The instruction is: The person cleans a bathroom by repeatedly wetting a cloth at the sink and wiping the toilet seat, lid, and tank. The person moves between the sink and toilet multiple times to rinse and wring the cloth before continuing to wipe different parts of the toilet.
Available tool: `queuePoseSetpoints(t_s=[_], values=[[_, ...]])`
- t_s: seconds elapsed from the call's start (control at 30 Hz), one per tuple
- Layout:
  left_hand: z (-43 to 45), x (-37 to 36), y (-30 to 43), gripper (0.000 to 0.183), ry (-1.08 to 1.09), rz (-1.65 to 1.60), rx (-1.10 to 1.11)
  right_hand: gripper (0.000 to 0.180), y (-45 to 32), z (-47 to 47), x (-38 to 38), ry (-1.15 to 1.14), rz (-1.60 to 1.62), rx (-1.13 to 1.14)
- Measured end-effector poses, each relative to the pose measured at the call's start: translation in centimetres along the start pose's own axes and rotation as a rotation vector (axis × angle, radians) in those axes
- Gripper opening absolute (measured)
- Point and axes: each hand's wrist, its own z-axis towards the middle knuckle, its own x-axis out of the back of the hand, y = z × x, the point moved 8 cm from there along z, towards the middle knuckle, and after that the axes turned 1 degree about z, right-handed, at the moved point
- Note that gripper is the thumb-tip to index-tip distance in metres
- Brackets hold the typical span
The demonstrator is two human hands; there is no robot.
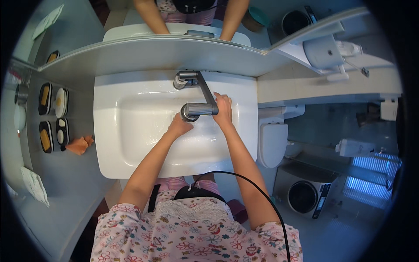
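Note:
A grey swivel-arm faucet (206,90) reaches out over a white rectangular washbasin (140,131). Its ribbed spout head (199,109) points down near the basin's middle. My left hand (180,127) is directly beneath the spout head, which hides its fingers; whether it holds anything cannot be made out. Just right of the faucet's elbow is my right hand (224,109), fingers slightly bent and apart, with nothing visible in it. The elbow overlaps its inner edge, so contact is unclear. Wet glints mark the basin floor.
On the left counter (75,183), several black soap trays (45,98) and a crumpled orange cloth (79,145) lie beside the basin. A mirror (193,19) rises behind it. A toilet (273,144) and a washing machine (302,193) stand right. A black cable (262,188) crosses my right arm.

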Motion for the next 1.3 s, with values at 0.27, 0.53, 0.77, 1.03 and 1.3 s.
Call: queuePoseSetpoints(t_s=[0.27,0.53,0.77,1.03,1.3], values=[[-1.3,0.5,3.0,0.065,-0.053,0.293,-0.237,0.024,-0.3,0.0,-1.4,-0.015,0.184,0.174],[-6.4,-2.4,11.9,0.064,-0.24,0.699,-1.013,0.082,0.5,-16.3,-8.6,-1.525,1.788,-0.828],[-6.0,-2.7,13.5,0.044,-0.136,0.548,-1.193,0.054,0.2,-16.6,-5.9,-1.304,2.028,-0.762],[-0.1,-7.2,7.0,0.026,-0.241,0.798,-0.806,0.009,5.9,-8.9,-10.6,-0.733,0.209,0.254],[1.3,-7.3,4.5,0.017,-0.752,-0.094,0.217,0.014,3.8,-9.0,-1.8,0.06,-0.035,0.441]])
